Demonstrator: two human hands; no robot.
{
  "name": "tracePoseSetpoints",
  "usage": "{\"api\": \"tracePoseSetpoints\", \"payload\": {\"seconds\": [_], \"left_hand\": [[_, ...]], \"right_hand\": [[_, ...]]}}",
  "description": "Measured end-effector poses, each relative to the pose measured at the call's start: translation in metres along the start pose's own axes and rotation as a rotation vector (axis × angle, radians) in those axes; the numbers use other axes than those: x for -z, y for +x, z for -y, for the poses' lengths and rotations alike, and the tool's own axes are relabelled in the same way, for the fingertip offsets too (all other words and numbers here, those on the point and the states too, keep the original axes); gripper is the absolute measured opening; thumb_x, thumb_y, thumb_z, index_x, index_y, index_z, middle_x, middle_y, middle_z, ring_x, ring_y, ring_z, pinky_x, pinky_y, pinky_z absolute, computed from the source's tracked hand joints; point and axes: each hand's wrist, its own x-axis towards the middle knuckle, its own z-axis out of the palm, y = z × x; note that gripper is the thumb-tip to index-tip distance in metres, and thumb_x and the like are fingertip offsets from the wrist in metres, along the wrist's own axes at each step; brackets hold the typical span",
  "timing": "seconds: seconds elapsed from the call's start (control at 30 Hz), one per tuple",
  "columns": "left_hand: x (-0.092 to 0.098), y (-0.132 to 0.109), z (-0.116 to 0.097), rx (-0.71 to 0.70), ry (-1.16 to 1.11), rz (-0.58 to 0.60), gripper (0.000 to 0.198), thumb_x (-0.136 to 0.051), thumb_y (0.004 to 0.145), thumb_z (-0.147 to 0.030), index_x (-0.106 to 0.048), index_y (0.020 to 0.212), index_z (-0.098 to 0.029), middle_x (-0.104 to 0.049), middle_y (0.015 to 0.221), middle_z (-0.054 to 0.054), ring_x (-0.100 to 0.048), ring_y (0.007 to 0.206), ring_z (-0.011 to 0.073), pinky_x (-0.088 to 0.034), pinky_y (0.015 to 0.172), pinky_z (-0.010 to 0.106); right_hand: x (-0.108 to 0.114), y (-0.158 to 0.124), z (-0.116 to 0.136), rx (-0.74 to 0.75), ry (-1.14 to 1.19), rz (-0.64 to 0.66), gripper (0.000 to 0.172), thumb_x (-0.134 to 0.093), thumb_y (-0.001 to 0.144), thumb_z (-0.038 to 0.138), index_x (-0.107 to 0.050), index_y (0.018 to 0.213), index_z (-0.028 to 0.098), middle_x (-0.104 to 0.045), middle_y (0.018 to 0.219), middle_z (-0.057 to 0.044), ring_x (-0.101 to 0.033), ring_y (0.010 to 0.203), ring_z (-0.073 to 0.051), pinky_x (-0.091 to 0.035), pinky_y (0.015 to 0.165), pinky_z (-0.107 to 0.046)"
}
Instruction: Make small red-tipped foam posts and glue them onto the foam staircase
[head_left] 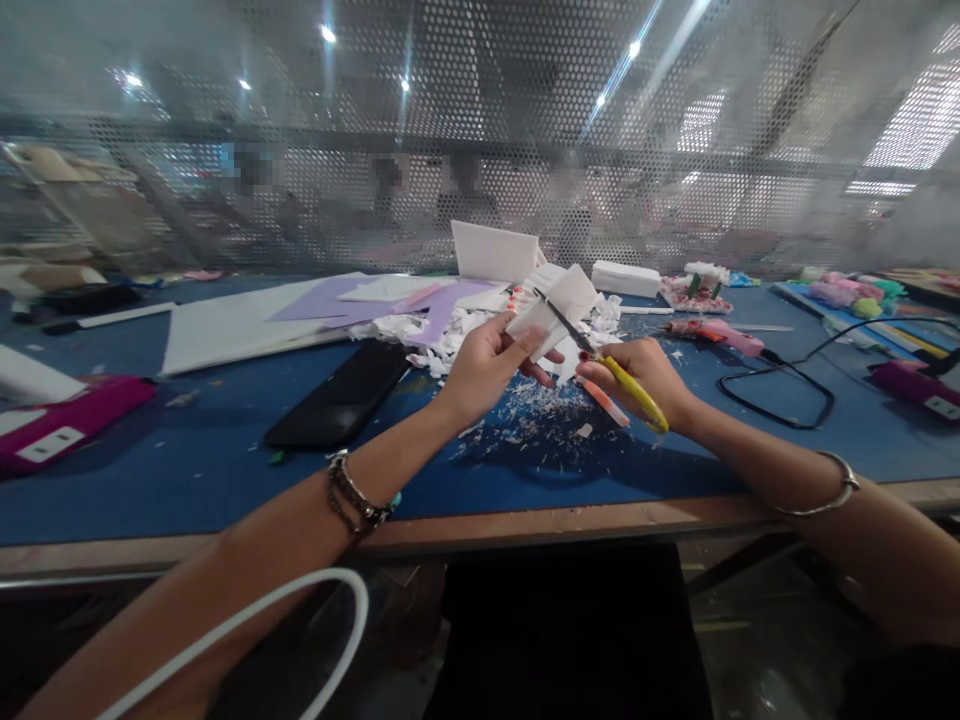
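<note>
My left hand [491, 365] pinches a piece of white paper [574, 295], holding it up above the table at a slant. In my right hand [652, 372] is a pair of scissors [634, 392] with yellow handles. Their dark blades reach up and left across the face of the paper; whether they are cutting into it I cannot tell. Below the hands, small white scraps [540, 410] lie scattered on the blue table. An orange and white cutter-like stick [604, 402] rests just under my right hand.
A black phone [341, 395] lies left of my hands, near purple sheets [315, 300] and a white board [225, 325]. Crumpled paper [442, 345] is heaped behind. To the right are a pink glue gun [727, 337] and its black cable [825, 400]. A perforated metal screen [480, 100] stands behind the table.
</note>
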Motion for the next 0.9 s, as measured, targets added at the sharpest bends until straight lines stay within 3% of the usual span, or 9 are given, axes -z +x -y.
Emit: {"api": "tracePoseSetpoints", "payload": {"seconds": [0.33,0.6,0.77,0.9], "left_hand": [[0.003,0.001,0.000,0.062,0.066,0.028,0.037,-0.054,0.081,-0.044,-0.053,0.100,-0.013,-0.070,0.076,0.005,-0.061,0.047,0.0095,-0.050,0.054,0.020],[0.002,0.000,0.002,0.046,0.097,0.048,0.035,-0.053,0.081,-0.046,-0.053,0.095,-0.014,-0.067,0.073,0.004,-0.060,0.048,0.0101,-0.049,0.053,0.021],[0.004,0.002,0.007,-0.022,0.246,-0.009,0.030,-0.048,0.083,-0.044,-0.051,0.092,-0.016,-0.061,0.069,0.001,-0.056,0.050,0.0096,-0.046,0.052,0.022],[0.007,0.005,0.012,-0.109,0.360,-0.088,0.015,-0.048,0.079,-0.031,-0.041,0.075,-0.019,-0.056,0.077,0.001,-0.055,0.068,0.0120,-0.045,0.060,0.024]], "right_hand": [[-0.001,0.000,-0.004,-0.010,0.022,0.001,0.056,-0.044,0.080,0.058,-0.031,0.045,0.016,-0.028,0.043,0.006,-0.026,0.044,-0.004,-0.021,0.046,-0.021],[-0.002,0.002,-0.006,-0.051,-0.042,-0.014,0.056,-0.038,0.081,0.060,-0.032,0.046,0.017,-0.031,0.043,0.005,-0.030,0.044,-0.004,-0.024,0.045,-0.020],[0.009,0.011,-0.024,-0.168,-0.215,-0.086,0.058,-0.022,0.086,0.060,-0.042,0.054,0.016,-0.044,0.049,0.001,-0.040,0.049,-0.006,-0.027,0.049,-0.020],[0.032,0.020,-0.053,-0.291,-0.456,-0.061,0.052,-0.036,0.082,0.059,-0.054,0.062,0.014,-0.055,0.057,-0.004,-0.049,0.056,-0.013,-0.028,0.052,-0.023]]}}
